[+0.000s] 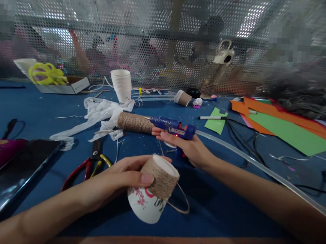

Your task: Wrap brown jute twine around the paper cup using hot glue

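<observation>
My left hand (132, 174) is closed round a paper cup (145, 207) with printed red blossoms, tilted with its narrow end up. Brown twine (162, 178) is wound round the upper part of the cup, and a loose end loops off to the right. At the centre, my right hand (190, 148) grips a blue hot glue gun (176, 127) by its handle, with a red light lit on it. The gun's nozzle points left, beside a roll of twine (134, 122). A long clear glue stick (234, 152) trails from its back.
Pliers (92, 165) and a phone (20, 174) lie at left, near white lace ribbon (101, 117). Behind stand stacked paper cups (121, 86), a small twine-wrapped cup (183, 98) and a bottle (216, 70) against a perforated screen (158, 35). Coloured paper (292, 130) and black cords (251, 144) lie right.
</observation>
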{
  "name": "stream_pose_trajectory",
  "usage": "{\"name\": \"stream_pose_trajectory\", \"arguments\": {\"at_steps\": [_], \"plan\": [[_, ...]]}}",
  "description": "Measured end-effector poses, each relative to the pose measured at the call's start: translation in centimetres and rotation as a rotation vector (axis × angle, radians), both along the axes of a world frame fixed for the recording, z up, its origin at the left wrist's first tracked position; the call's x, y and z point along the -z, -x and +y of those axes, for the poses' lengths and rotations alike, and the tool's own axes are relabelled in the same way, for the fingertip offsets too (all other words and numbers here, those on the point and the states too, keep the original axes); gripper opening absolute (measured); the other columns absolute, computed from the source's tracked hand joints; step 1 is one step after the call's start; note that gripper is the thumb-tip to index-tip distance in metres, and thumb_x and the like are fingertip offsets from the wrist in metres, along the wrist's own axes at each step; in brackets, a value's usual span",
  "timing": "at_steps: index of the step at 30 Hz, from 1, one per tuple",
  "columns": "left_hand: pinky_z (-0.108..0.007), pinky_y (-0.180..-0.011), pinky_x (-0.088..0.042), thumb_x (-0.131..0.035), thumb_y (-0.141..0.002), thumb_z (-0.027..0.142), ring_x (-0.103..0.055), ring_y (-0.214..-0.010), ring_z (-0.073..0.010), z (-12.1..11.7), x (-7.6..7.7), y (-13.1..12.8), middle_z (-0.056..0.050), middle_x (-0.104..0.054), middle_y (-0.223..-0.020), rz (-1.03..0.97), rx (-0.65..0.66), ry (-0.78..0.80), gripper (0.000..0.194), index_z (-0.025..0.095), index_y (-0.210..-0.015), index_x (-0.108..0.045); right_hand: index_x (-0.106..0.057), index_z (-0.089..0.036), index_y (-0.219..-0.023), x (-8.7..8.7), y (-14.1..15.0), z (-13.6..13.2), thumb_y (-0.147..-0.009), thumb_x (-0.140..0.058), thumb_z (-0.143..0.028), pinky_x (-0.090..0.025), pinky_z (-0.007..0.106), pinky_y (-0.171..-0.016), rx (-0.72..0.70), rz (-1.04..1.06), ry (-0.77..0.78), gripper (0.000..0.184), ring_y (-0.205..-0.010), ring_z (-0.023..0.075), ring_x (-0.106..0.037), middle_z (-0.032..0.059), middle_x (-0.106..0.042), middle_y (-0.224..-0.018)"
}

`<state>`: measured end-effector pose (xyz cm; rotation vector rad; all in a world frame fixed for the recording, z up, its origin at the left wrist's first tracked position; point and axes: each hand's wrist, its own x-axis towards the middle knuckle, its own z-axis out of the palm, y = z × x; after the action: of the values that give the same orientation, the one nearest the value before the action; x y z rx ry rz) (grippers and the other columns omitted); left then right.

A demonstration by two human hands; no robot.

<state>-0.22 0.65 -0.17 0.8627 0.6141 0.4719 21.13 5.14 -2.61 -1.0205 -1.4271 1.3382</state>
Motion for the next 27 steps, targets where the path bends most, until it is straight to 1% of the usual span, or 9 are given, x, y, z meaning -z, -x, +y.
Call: {"name": "stream_pose_trajectory", "arguments": {"at_steps": [3, 5, 7, 10, 12, 18, 23, 25, 27], "plan": [[-0.032, -0.089, -0.049, -0.081, -0.073, 0.031, -0.069, -0.098, -0.0233, 0.0, 0.0, 0.2, -0.009, -0.077, -0.11, -0.012, 0.034, -0.01, 0.053, 0.021, -0.124, -0.07, -0.075, -0.023, -0.111, 0.1, -0.1, 0.3, -0.083, -0.075, -0.043, -0.037, 0.047, -0.116, 0.063, -0.014, -0.033, 0.034, -0.127, 0.0254, -0.059, 0.0044, -0.072, -0.126], [-0.032, -0.09, -0.048, -0.08, -0.073, 0.031, -0.068, -0.102, -0.0234, 0.0, 0.0, 0.4, -0.008, -0.076, -0.113, -0.021, 0.084, -0.031, 0.055, 0.023, -0.126, -0.069, -0.075, -0.024, -0.111, 0.1, -0.5, 0.1, -0.084, -0.074, -0.043, -0.036, 0.046, -0.116, 0.076, -0.024, -0.054, 0.033, -0.129, 0.025, -0.057, 0.0035, -0.071, -0.128], [-0.032, -0.091, -0.048, -0.08, -0.075, 0.031, -0.066, -0.104, -0.023, 0.0, -0.1, 0.5, -0.006, -0.075, -0.114, -0.029, 0.133, -0.055, 0.055, 0.025, -0.128, -0.068, -0.075, -0.026, -0.111, 0.0, -0.8, -0.2, -0.086, -0.072, -0.043, -0.038, 0.045, -0.115, 0.055, -0.033, -0.07, 0.031, -0.126, 0.0238, -0.06, 0.0028, -0.072, -0.126], [-0.031, -0.092, -0.048, -0.079, -0.076, 0.033, -0.065, -0.104, -0.0222, 0.0, -0.1, 0.7, -0.004, -0.074, -0.113, -0.039, 0.184, -0.081, 0.055, 0.026, -0.129, -0.067, -0.075, -0.025, -0.109, -0.3, -1.0, -0.7, -0.088, -0.068, -0.046, -0.045, 0.044, -0.107, 0.011, -0.05, -0.069, 0.03, -0.112, 0.0226, -0.067, 0.0036, -0.074, -0.119], [-0.03, -0.092, -0.048, -0.079, -0.076, 0.033, -0.065, -0.105, -0.0219, 0.0, 0.0, 0.8, -0.004, -0.074, -0.114, -0.045, 0.202, -0.089, 0.056, 0.027, -0.13, -0.066, -0.075, -0.024, -0.108, -0.6, -1.0, -1.0, -0.089, -0.066, -0.046, -0.048, 0.043, -0.103, -0.011, -0.068, -0.075, 0.03, -0.106, 0.0219, -0.069, 0.0041, -0.075, -0.116], [-0.028, -0.091, -0.049, -0.078, -0.075, 0.032, -0.067, -0.105, -0.0231, -0.1, 0.1, 1.1, -0.006, -0.074, -0.116, -0.111, 0.249, -0.08, 0.062, 0.024, -0.135, -0.062, -0.075, -0.021, -0.098, -1.5, -0.7, -2.2, -0.087, -0.069, -0.045, -0.05, 0.041, -0.101, -0.051, -0.201, -0.123, 0.026, -0.106, 0.0224, -0.068, 0.0046, -0.077, -0.106], [-0.029, -0.089, -0.05, -0.079, -0.075, 0.035, -0.067, -0.105, -0.0235, -0.3, -0.2, 1.2, -0.007, -0.074, -0.116, -0.156, 0.246, -0.085, 0.063, 0.024, -0.135, -0.062, -0.074, -0.022, -0.094, -1.5, -0.8, -3.3, -0.089, -0.066, -0.047, -0.05, 0.038, -0.099, -0.048, -0.23, -0.1, 0.028, -0.104, 0.0218, -0.069, 0.0042, -0.076, -0.102], [-0.03, -0.087, -0.051, -0.078, -0.076, 0.036, -0.068, -0.101, -0.0236, -0.3, -0.3, 1.2, -0.008, -0.075, -0.112, -0.161, 0.212, -0.098, 0.062, 0.024, -0.134, -0.062, -0.075, -0.023, -0.093, -1.5, -1.0, -3.8, -0.089, -0.065, -0.049, -0.05, 0.038, -0.1, -0.03, -0.251, -0.069, 0.029, -0.103, 0.0218, -0.069, 0.0031, -0.076, -0.102], [-0.031, -0.085, -0.052, -0.078, -0.076, 0.038, -0.07, -0.097, -0.0244, -0.3, -0.1, 1.0, -0.009, -0.076, -0.107, -0.148, 0.143, -0.111, 0.062, 0.023, -0.134, -0.063, -0.075, -0.024, -0.093, -1.4, -1.3, -4.4, -0.087, -0.066, -0.052, -0.05, 0.039, -0.1, 0.015, -0.263, -0.035, 0.031, -0.103, 0.0226, -0.069, 0.0027, -0.077, -0.102]]}}
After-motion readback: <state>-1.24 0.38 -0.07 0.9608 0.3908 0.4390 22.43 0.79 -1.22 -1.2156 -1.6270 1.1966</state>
